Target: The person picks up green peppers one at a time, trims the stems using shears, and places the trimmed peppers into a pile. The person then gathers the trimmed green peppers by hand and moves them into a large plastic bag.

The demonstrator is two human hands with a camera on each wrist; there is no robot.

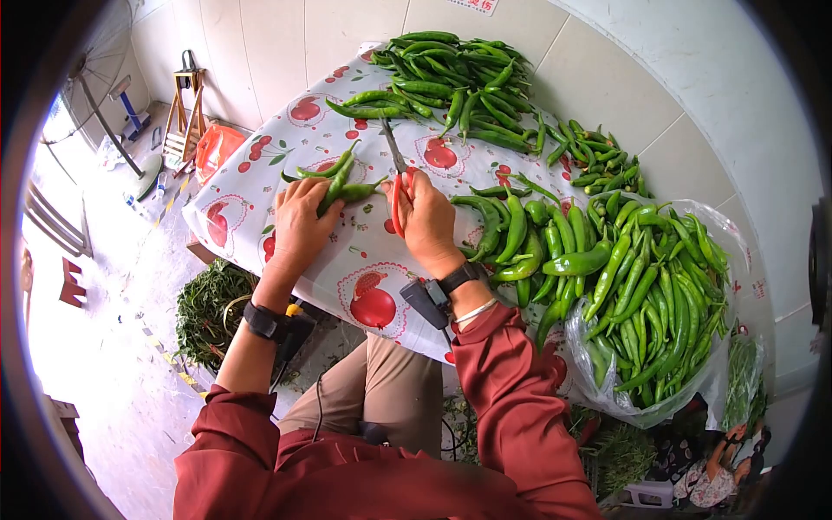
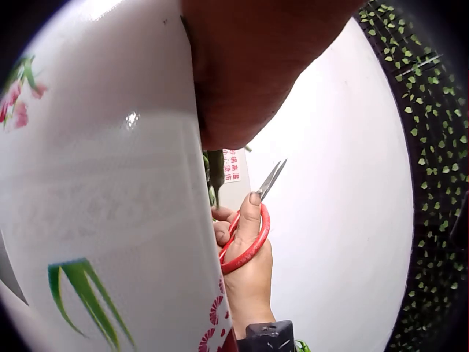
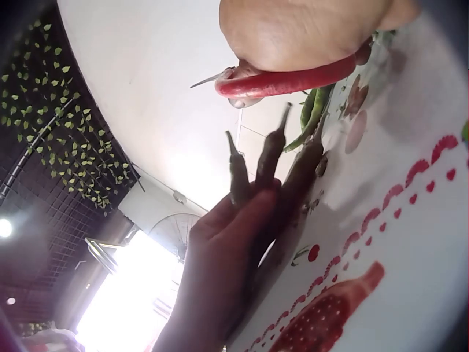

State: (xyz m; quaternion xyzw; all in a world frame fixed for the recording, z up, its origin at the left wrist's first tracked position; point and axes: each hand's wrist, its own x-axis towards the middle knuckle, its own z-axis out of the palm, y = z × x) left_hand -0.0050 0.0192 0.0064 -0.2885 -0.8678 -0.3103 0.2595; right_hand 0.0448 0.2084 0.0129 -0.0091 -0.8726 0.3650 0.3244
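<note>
My left hand grips a few green chili peppers low over the patterned tablecloth, their stem ends pointing toward the right hand. Three stem ends stick out past the fingers in the right wrist view, one pepper standing apart at the left. In my right hand is a pair of scissors with red handles; its blades point away from the body, toward the far pepper pile. The left wrist view shows the scissors' blades slightly parted. Small green bits lie on the cloth near the left hand.
A pile of peppers covers the table's far end. More peppers spread at the right, beside a full clear plastic bag. Leafy greens sit on the floor at the left. A tiled wall borders the table.
</note>
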